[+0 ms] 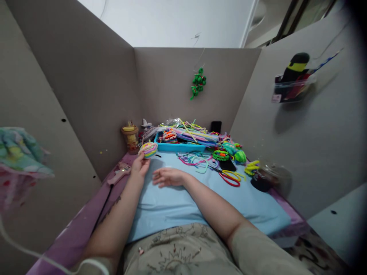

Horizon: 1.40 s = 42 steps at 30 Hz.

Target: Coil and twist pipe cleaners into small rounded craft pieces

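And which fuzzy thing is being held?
The pastel-striped one, in the left hand. The orange-and-white one is at the blue tray; the green bunch hangs by the back wall.

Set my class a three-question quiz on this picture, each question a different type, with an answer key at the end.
1. Multiple choice: what is the left hand holding?
A) a drinking cup
B) a striped pastel piece
C) a phone

2. True or false: the right hand is gripping the scissors.

3. Fill in the blank: the tray heaped with colourful strands is ____.

Key: 1. B. 2. False; the right hand is open and holds nothing. 3. Blue.
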{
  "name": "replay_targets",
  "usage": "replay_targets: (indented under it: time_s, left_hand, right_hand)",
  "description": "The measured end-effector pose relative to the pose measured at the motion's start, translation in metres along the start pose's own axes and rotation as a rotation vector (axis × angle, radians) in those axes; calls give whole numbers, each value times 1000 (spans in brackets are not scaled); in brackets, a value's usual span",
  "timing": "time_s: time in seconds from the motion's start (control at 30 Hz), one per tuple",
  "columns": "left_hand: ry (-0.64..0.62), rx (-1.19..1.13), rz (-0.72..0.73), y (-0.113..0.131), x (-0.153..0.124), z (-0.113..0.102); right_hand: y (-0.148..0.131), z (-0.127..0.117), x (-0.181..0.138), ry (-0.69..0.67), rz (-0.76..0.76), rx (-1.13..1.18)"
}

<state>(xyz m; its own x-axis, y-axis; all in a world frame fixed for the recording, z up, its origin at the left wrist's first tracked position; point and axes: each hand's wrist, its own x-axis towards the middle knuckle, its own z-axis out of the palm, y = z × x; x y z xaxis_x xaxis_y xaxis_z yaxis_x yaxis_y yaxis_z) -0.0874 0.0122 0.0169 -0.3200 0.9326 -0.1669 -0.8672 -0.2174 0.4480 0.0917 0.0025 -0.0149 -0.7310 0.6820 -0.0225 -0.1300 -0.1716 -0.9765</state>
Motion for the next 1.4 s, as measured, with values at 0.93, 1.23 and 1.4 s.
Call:
replay_targets:
  time_s: [0.93, 1.23, 1.4]
  left_hand:
    - [-387, 1000, 68, -21, -12, -17]
    - [-448, 1117, 130, -24, -10, -19]
    - [-489, 1246, 179, -23, -7, -22]
  right_hand:
    - [7, -46, 5, 704, -441, -615]
    - [4, -40, 9, 642, -487, -744]
    - [9, -44, 11, 682, -466, -708]
